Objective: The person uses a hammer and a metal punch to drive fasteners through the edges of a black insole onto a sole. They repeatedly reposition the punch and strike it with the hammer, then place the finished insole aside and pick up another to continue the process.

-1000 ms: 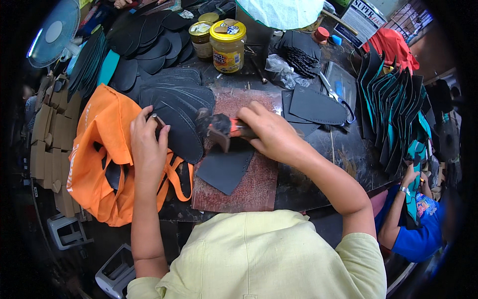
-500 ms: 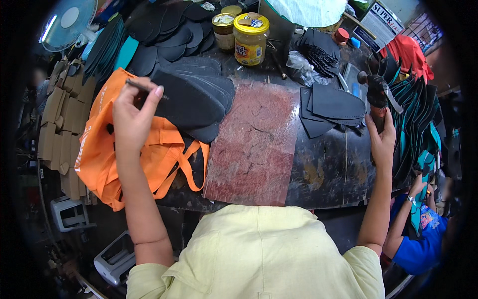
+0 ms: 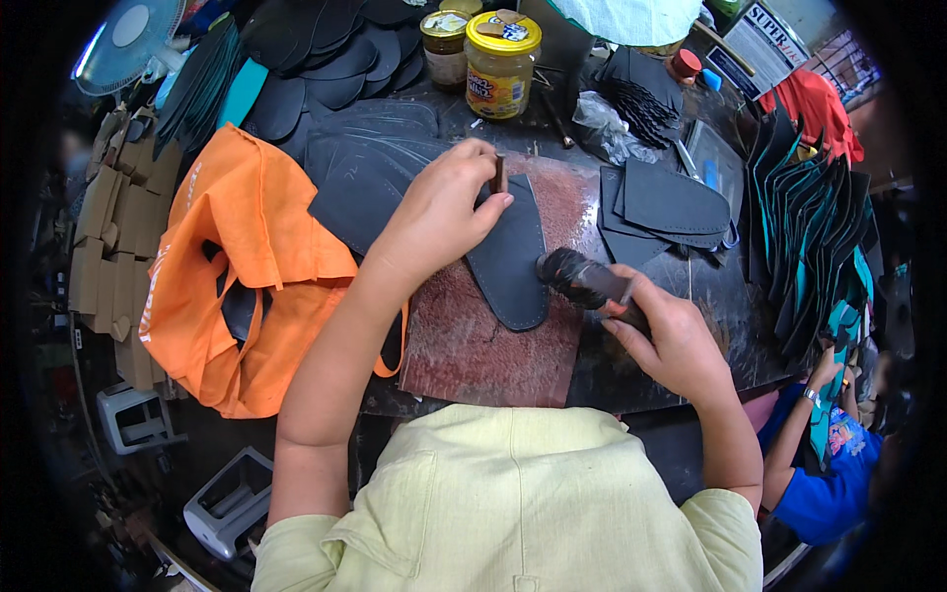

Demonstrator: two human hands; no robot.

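On the reddish cutting slab [image 3: 473,345] I now see 1 black sole-shaped leather piece [image 3: 513,261] laid flat; half a second ago the slab was bare and both hands were out wide. My left hand [image 3: 439,212] pinches a small metal punch [image 3: 499,173] upright on it. My right hand [image 3: 671,340] is closed around a dark-headed mallet [image 3: 577,278], cocked low beside the piece, so I judge punching is at hand.

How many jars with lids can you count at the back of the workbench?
2: a large yellow-lidded jar at the back of the bench, and a smaller jar touching its left side. Others may be hidden behind the piled black pieces.
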